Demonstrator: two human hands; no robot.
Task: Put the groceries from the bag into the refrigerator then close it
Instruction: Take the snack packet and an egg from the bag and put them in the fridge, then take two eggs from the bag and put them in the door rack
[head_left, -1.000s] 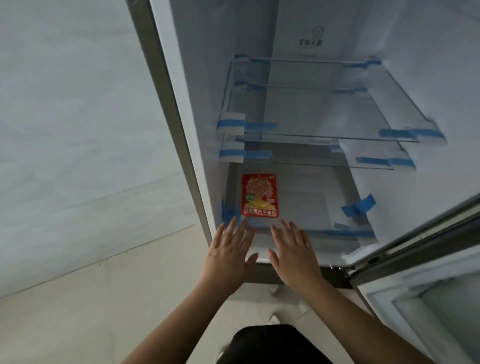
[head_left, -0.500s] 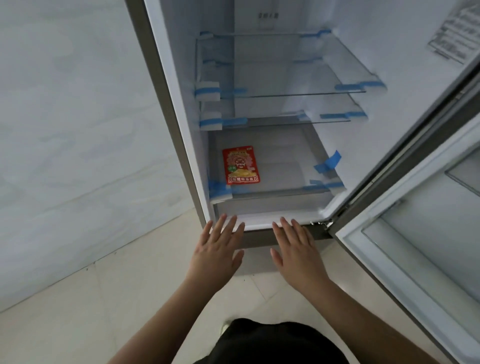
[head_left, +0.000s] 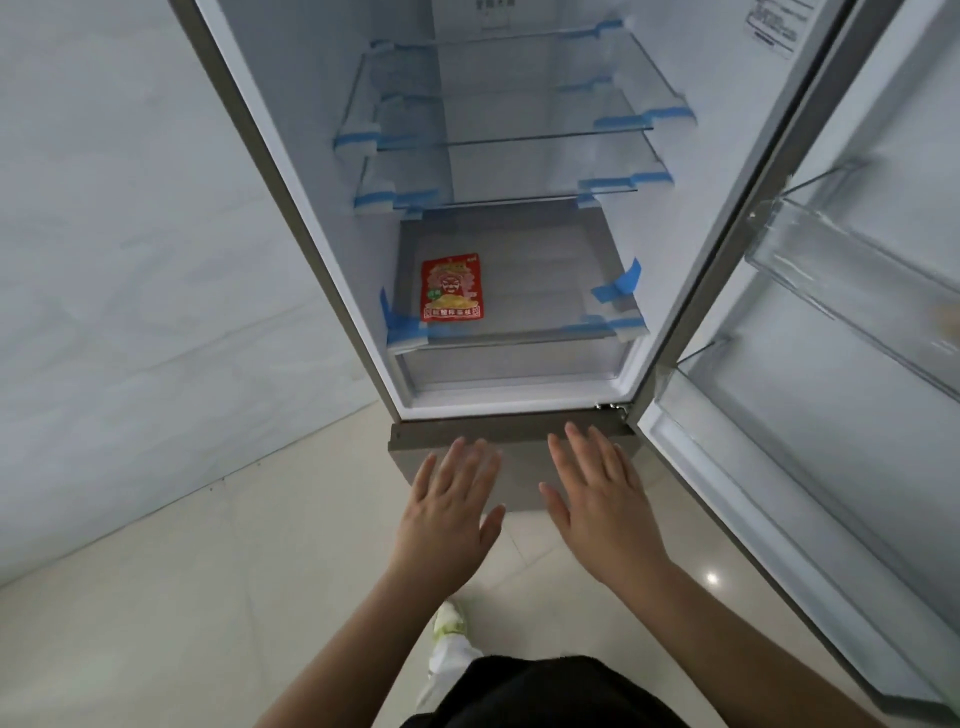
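our left hand (head_left: 448, 512) and right hand (head_left: 602, 501) hover flat with fingers spread, holding nothing, in front of the grey lower panel (head_left: 511, 467) just below the open refrigerator (head_left: 311, 218). the red snack packet (head_left: 451, 287) lies flat on the bottom shelf (head_left: 535, 306), up and ahead of the left hand, long axis running front to back. the open door (head_left: 810, 332) stands to our right, nearer the right hand, over a pale tiled floor (head_left: 208, 571) beside a white wall (head_left: 130, 234); no bag is in view.
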